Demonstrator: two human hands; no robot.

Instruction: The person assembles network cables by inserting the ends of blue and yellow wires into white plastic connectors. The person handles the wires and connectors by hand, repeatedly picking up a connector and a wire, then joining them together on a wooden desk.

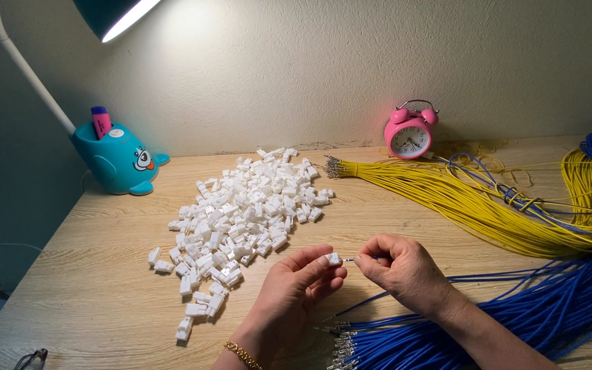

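White plastic connector (333, 258) pinched in left hand (296, 284), blue wire (364, 258) (thin) in right hand (405, 270).

Matt wood desk (104, 288), glossy plastic connectors (241, 212)

Your desk lamp (114, 15) at top left throws a warm pool on the wall (296, 62); far left stays dim; focus is sharp; edges bow slightly.

Wooden desk (104, 288): white connectors (234, 226), yellow wires (447, 195), blue wires (515, 315), pink clock (410, 136), perhaps glasses (30, 359)
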